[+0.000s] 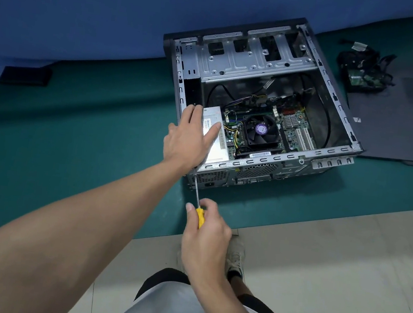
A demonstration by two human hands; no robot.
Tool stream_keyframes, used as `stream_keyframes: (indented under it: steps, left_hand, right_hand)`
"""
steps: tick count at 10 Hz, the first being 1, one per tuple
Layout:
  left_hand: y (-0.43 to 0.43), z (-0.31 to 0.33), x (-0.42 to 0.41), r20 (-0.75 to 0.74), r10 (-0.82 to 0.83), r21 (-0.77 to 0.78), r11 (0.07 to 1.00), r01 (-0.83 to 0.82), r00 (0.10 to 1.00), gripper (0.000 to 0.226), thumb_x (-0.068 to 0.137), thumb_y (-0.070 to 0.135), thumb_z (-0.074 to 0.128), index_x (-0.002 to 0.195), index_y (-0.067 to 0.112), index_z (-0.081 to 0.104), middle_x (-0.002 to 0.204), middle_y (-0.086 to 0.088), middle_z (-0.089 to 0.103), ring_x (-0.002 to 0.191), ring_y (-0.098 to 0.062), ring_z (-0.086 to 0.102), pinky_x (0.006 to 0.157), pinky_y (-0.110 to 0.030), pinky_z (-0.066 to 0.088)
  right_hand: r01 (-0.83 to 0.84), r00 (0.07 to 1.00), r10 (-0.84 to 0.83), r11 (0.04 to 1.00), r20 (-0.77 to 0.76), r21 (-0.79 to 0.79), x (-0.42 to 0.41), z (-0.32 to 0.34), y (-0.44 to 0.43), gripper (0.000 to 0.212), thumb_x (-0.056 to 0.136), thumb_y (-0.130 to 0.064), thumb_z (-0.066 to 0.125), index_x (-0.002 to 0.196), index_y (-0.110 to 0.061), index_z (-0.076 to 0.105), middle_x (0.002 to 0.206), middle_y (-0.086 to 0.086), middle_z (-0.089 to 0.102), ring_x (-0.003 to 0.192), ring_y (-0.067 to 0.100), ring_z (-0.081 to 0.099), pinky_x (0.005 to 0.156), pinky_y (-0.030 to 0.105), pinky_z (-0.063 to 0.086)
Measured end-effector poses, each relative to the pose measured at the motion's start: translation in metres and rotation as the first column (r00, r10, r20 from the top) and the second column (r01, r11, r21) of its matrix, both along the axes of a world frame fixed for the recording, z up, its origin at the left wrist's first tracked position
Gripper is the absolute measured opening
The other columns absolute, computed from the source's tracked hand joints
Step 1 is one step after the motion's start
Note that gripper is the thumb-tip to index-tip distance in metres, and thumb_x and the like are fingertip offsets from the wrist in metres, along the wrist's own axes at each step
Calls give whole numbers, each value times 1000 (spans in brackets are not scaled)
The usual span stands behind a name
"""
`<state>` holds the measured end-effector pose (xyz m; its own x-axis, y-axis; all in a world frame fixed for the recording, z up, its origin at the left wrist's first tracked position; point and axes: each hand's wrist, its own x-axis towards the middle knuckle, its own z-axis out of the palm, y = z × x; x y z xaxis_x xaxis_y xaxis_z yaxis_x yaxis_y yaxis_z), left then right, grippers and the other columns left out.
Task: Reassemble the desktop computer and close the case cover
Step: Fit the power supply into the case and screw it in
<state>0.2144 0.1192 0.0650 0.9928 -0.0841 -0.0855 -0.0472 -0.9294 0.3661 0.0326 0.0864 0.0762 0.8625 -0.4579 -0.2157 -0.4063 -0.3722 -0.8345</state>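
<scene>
Desktop computer case point(265, 159), cover off, on green mat point(70, 152). Left hand point(189, 138) flat, fingers straight, on silver power supply point(215, 148) inside. Right hand point(205, 239) gripping yellow-handled screwdriver point(200, 218), shaft angled to rear panel.

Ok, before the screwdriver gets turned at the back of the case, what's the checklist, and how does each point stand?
1. Silver metal power supply box sits in the near left corner of the open grey metal computer case: ok.
2. Left hand presses flat on that box: ok.
3. Right hand grips the yellow-handled screwdriver: ok.
4. Tip seated in a rear screw: cannot tell, the left wrist hides it.
5. Black bundle of cables and parts fitted: not ok, it lies on the floor outside the case.
6. Dark flat cover panel on: not ok, it lies beside the case.
</scene>
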Motion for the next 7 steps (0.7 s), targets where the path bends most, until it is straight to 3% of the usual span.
stream_keyframes:
  steps: [1, 2, 3, 4, 5, 6, 7]
  left_hand:
    - [-1, 0, -1, -7, 2, 7, 1000, -2, 1000, 68, 95, 64, 30, 149, 21, 25, 156, 5, 21, 122, -48, 43, 92, -50, 41]
    - [-2, 1, -1, -4, 8, 20, 1000, -8, 1000, 69, 95, 64, 29, 149, 21, 25, 157, 5, 20, 122, -47, 44, 92, -49, 42]
    - [-2, 1, -1, -2, 9, 12, 1000, -9, 1000, 67, 95, 64, 30, 148, 21, 26, 156, 4, 22, 121, -48, 44, 92, -49, 42]
    - [-1, 1, -1, 8, 4, 8, 1000, -4, 1000, 67, 95, 64, 30, 147, 22, 27, 155, 5, 23, 121, -48, 44, 92, -49, 42]
    - [-1, 1, -1, 6, 7, 8, 1000, -7, 1000, 67, 95, 64, 30, 147, 22, 27, 155, 5, 23, 121, -48, 44, 92, -49, 41]
    - [-1, 1, -1, 5, 2, 7, 1000, -2, 1000, 67, 95, 64, 30, 147, 21, 27, 155, 5, 23, 119, -48, 45, 91, -49, 42]
    - [-1, 2, -1, 5, 1, 14, 1000, -1, 1000, 67, 95, 63, 30, 148, 21, 26, 156, 5, 22, 119, -47, 45, 91, -49, 42]
  right_hand:
    - [-56, 998, 57, 997, 25, -55, 3, -7, -3, 20, 95, -17, 57, 88, -1, 67, 69, 11, 63, 60, 27, 51, 59, 29, 29]
    - [295, 955, -143, 375, -260, 879, 10, -7, -13, 23, 96, -15, 54, 82, 2, 61, 57, 5, 48, 37, 11, 29, 36, 24, 25]
    - [418, 891, -60, -279, -450, 865, 7, -3, -21, 25, 88, -23, 58, 94, 1, 63, 66, 6, 55, 35, 4, 31, 29, 15, 22]
    - [414, 897, 23, 301, -441, 859, 10, 5, -18, 27, 95, -40, 55, 101, -16, 68, 79, 2, 70, 43, 6, 37, 38, 18, 24]
    - [174, 946, -43, 904, -321, 391, 8, 12, -8, 32, 92, -53, 53, 95, -22, 63, 76, -3, 65, 58, 10, 50, 49, 18, 30]
    - [-42, 982, 37, 999, -184, -28, 3, 15, 2, 28, 98, -39, 47, 96, -16, 62, 82, 6, 67, 72, 24, 51, 59, 28, 22]
    - [-5, 983, 4, 1000, -181, -5, 11, 10, -3, 30, 99, -26, 48, 77, -10, 60, 63, 9, 59, 61, 26, 42, 59, 35, 20]
